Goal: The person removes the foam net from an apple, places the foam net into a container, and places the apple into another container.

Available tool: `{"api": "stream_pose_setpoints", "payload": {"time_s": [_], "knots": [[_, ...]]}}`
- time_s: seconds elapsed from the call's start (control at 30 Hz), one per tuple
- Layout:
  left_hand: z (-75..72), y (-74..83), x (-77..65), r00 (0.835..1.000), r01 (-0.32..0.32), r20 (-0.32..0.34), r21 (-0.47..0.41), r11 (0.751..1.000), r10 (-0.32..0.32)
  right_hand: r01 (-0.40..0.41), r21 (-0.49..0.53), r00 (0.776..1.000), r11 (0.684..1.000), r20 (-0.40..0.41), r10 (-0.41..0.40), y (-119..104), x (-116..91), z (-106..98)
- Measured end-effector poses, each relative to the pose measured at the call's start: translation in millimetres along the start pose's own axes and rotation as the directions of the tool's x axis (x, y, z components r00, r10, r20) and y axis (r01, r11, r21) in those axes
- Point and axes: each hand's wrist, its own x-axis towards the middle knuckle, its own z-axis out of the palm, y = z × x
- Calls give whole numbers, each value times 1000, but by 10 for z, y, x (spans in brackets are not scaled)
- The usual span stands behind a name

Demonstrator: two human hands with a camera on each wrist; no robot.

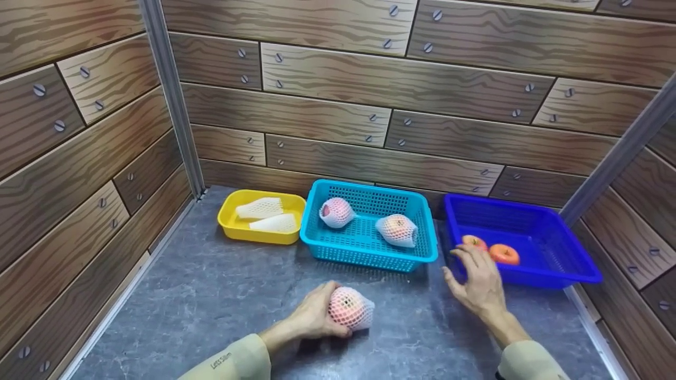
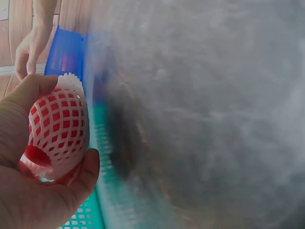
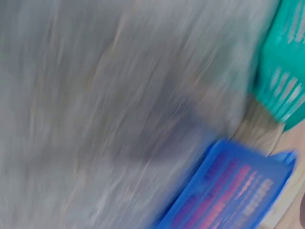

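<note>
Left hand [image 1: 312,315]: fingers and thumb curled round a netted apple [image 1: 351,309], held at near centre, in front of the turquoise basket [image 1: 364,258]. Palm side of the fruit covered by the hand; red skin shows through the mesh in the left wrist view.

Right hand [image 1: 478,279]: open, thumb spread, nothing seen in its grasp; at the near left edge of the blue basket [image 1: 552,253]. Its fingers partly hide the left bare apple [image 1: 475,241]; contact cannot be told. Right bare apple [image 1: 504,254] lies just beside that one.

Turquoise basket: two netted fruits [image 1: 397,230], left and right. Yellow tray [image 1: 259,236], far left: two white foam nets [image 1: 273,223].

Both sleeves [image 1: 531,361] cut off at the near edge. Left wrist view smeared over its right part; right wrist view mostly blurred tabletop, basket contents there indistinct.
</note>
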Motion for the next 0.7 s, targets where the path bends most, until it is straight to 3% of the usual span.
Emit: {"api": "stream_pose_setpoints", "payload": {"time_s": [0.23, 0.33, 0.47, 0.7], "knots": [[-65, 116, 75, 999, 36, -2, -42, 998, -36, 60, 226, 997, 972, -54, -49, -587, -5, 34], [-89, 154, 104, 1000, 20, -12, -53, 998, -21, 22, 334, 999, 942, -34, -12, -806, -43, 54], [-142, 225, 136, 999, -17, -45, -70, 997, 14, -141, 514, 990, 846, 57, 131, -1112, -100, 58], [-313, 451, 189, 999, 9, -31, -140, 990, -13, -371, 653, 928, 661, 238, 286, -1466, -32, 36]]}}
